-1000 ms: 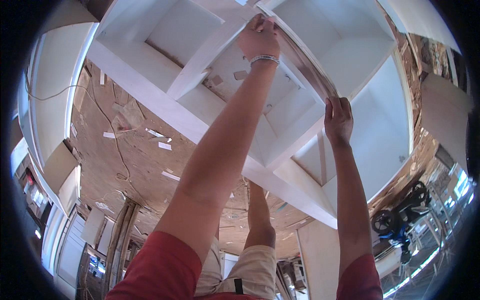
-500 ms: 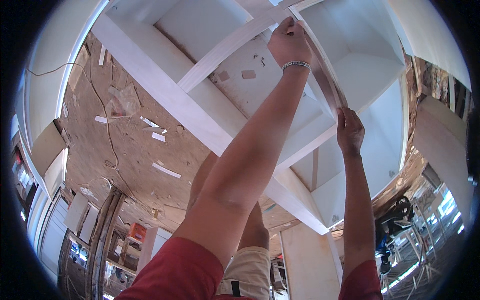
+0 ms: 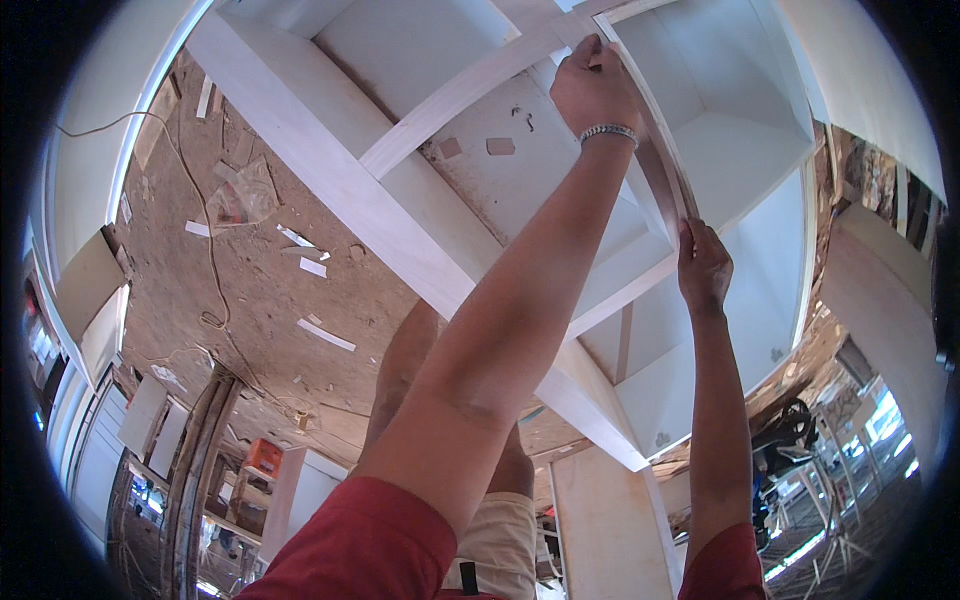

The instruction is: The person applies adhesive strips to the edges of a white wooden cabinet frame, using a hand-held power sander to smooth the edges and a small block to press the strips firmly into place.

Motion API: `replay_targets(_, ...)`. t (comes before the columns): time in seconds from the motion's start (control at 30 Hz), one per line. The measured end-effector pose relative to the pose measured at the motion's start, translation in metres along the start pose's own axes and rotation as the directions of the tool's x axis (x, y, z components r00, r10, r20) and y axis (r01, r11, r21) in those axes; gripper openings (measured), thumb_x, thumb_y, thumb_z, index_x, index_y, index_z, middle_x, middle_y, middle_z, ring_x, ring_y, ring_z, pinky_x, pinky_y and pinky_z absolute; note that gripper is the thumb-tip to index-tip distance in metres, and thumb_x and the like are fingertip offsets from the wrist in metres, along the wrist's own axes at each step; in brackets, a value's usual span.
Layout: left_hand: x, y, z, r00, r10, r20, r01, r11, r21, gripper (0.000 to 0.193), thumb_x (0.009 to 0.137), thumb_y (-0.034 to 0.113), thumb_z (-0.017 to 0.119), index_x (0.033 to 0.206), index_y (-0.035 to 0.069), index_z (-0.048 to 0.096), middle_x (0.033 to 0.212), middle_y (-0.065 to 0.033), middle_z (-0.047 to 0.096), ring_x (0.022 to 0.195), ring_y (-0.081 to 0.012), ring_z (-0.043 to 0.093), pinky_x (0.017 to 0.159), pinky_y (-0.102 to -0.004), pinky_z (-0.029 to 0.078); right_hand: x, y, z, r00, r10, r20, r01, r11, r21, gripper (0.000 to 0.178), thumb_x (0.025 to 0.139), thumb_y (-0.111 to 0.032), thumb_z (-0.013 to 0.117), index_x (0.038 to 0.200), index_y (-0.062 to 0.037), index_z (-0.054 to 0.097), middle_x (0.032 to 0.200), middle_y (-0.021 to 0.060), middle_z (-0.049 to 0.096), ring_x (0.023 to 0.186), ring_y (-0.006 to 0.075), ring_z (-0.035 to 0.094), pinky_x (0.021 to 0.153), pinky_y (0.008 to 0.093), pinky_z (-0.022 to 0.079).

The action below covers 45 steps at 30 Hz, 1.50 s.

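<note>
A large white-painted wooden cabinet frame (image 3: 330, 190) with open compartments lies before me. A narrow wooden board (image 3: 655, 150) stands on edge along one of its compartments. My left hand (image 3: 597, 92), with a chain bracelet at the wrist, is closed at the board's far part; its fingertips are partly hidden. At the board's near end, my right hand (image 3: 705, 265) pinches it between thumb and fingers. A crossbar (image 3: 460, 100) of the frame runs to the left of my left hand. Scraps (image 3: 500, 147) lie on the panel below.
Dirt ground (image 3: 270, 300) on the left carries paper strips (image 3: 326, 334) and a thin cable (image 3: 205, 215). Pale panels stand at the left and right edges. Wooden posts (image 3: 205, 470) and an orange box (image 3: 263, 458) are at lower left. Another panel (image 3: 610, 525) stands near my legs.
Both hands keep their hold on the board, appearing slightly farther right in the picture. The whole view has shifted a little; nothing has been let go.
</note>
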<state>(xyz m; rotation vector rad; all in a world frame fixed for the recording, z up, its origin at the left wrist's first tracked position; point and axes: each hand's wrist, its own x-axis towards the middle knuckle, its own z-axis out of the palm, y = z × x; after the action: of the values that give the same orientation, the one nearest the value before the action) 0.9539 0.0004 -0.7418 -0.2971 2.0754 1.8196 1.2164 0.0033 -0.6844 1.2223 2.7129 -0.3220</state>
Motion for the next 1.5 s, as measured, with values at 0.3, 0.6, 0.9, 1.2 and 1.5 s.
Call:
replay_targets(0.3, 0.001, 0.021, -0.007, 1.000, 0.026, 0.000, -0.025, 0.969, 0.244, 0.027, 0.089, 0.021, 0.070, 0.111, 0.006, 0.078, 0.093, -0.0192, 0.076, 0.085, -0.0316, 0.074, 0.082, -0.0408, 0.057, 0.015, -0.018, -0.017, 0.979, 0.102, 0.174, -0.091, 0.993, -0.071, 0.021, 0.103, -0.025, 0.057, 0.105, -0.0069, 0.068, 0.091, 0.0143, 0.070, 0.082, 0.0367, 0.070, 0.073, 0.0478, 0.057)
replay_targets(0.6, 0.004, 0.028, -0.011, 0.999, 0.013, 0.052, -0.027, 0.964, 0.263, 0.034, 0.091, 0.023, 0.066, 0.120, 0.007, 0.074, 0.100, -0.0181, 0.073, 0.093, -0.0333, 0.071, 0.089, -0.0425, 0.055, 0.064, -0.037, -0.048, 0.839, 0.135, 0.528, 0.017, 0.962, -0.273, 0.031, 0.101, -0.033, 0.057, 0.109, -0.0056, 0.068, 0.084, 0.0202, 0.071, 0.083, 0.0412, 0.071, 0.077, 0.0539, 0.056)
replay_targets(0.9, 0.005, 0.050, -0.009, 0.986, -0.146, 0.085, 0.133, 0.981, 0.144, 0.038, 0.096, 0.018, 0.066, 0.132, 0.006, 0.067, 0.102, -0.0172, 0.071, 0.093, -0.0306, 0.071, 0.085, -0.0396, 0.056, 0.159, -0.094, -0.045, 0.951, -0.101, 0.293, 0.056, 0.986, 0.156, 0.043, 0.097, -0.024, 0.066, 0.134, -0.0054, 0.054, 0.122, 0.0234, 0.068, 0.112, 0.0421, 0.066, 0.095, 0.0496, 0.054)
replay_targets(1.2, 0.008, 0.044, -0.010, 0.994, -0.090, 0.061, 0.080, 0.985, 0.153, 0.038, 0.097, 0.016, 0.065, 0.133, 0.007, 0.066, 0.105, -0.0158, 0.068, 0.092, -0.0318, 0.068, 0.084, -0.0410, 0.055, 0.165, -0.134, -0.032, 0.932, 0.089, 0.353, -0.051, 0.992, -0.114, 0.035, 0.093, -0.026, 0.071, 0.116, -0.0039, 0.054, 0.098, 0.0223, 0.072, 0.096, 0.0421, 0.071, 0.083, 0.0527, 0.056)
replay_targets(1.5, 0.006, 0.032, -0.012, 0.954, 0.219, 0.205, -0.280, 0.894, 0.350, 0.040, 0.098, 0.013, 0.060, 0.136, 0.001, 0.060, 0.115, -0.0176, 0.065, 0.096, -0.0381, 0.066, 0.083, -0.0460, 0.055, 0.164, -0.130, -0.013, 0.969, 0.126, 0.215, -0.072, 0.968, -0.241, 0.028, 0.100, -0.037, 0.060, 0.101, -0.0098, 0.055, 0.087, 0.0171, 0.074, 0.087, 0.0387, 0.073, 0.076, 0.0510, 0.058)
